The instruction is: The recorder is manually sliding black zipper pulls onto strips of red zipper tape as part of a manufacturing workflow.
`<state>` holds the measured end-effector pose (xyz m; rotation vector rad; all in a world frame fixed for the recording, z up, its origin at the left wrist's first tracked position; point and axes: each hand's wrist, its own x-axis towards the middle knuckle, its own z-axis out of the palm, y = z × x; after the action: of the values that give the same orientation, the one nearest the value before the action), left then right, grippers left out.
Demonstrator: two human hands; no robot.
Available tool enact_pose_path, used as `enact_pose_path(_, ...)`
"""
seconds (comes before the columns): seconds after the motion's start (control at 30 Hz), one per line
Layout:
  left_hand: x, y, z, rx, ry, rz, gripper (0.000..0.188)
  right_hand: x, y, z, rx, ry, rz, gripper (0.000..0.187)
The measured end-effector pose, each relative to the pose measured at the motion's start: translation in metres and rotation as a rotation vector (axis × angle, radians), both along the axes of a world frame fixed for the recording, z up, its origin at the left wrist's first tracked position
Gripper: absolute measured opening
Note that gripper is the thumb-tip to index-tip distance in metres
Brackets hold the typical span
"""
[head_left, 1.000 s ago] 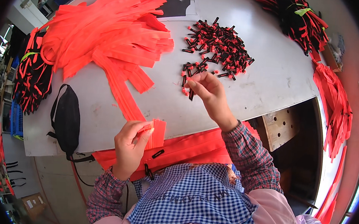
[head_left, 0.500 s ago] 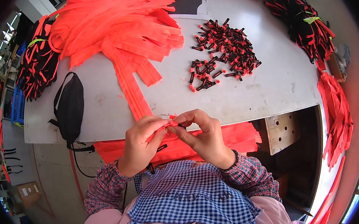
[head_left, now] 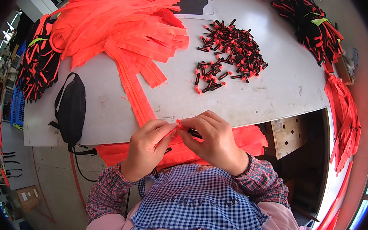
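Note:
My left hand point(head_left: 147, 146) is closed at the table's front edge, pinching the end of an orange zipper tape point(head_left: 134, 96). That tape runs back to a large heap of orange zipper tapes point(head_left: 117, 23) at the far left. Fingertip to fingertip with it, my right hand point(head_left: 216, 144) is closed on a zipper slider, mostly hidden, whose black pull point(head_left: 195, 133) shows under the fingers. Several small zipper sliders point(head_left: 237, 48) with black pulls and orange bodies lie piled at mid-table. More orange tapes point(head_left: 249, 139) stretch below my hands, between the table and my apron.
A black pouch point(head_left: 72, 110) with a cord rests at the table's left edge. Bundles of black-and-orange zippers hang at the left point(head_left: 39, 64) and far right point(head_left: 307, 29) corners. Orange strips point(head_left: 343, 119) drape over the right side. An open compartment with a perforated wooden board point(head_left: 289, 136) sits below the tabletop.
My right hand has turned and its fingers have folded closer over the slider, covering more of it. The left hand stays nearly in place, still pinching the tape.

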<state>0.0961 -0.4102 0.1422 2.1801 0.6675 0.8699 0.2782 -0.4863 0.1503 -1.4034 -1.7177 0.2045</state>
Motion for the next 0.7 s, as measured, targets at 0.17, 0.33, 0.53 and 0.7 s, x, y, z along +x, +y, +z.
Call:
enact_pose_path(0.17, -0.001, -0.002, 0.004, 0.056, 0.064, 0.001, 0.025, 0.002, -0.001, 0.000, 0.053, -0.156, 0.058, 0.028)
enact_pose_path(0.33, -0.001, -0.006, 0.007, 0.055, 0.098, 0.005, 0.022, 0.001, -0.004, 0.000, 0.066, -0.299, 0.119, 0.033)
enact_pose_path(0.53, 0.001, -0.003, 0.006, -0.031, 0.061, -0.016, 0.026, 0.004, -0.004, 0.005, 0.000, -0.445, 0.174, 0.036)
enact_pose_path(0.7, -0.008, 0.004, 0.008, -0.443, -0.140, -0.110, 0.034, 0.007, -0.005, -0.001, -0.319, 0.543, 0.115, 0.029)
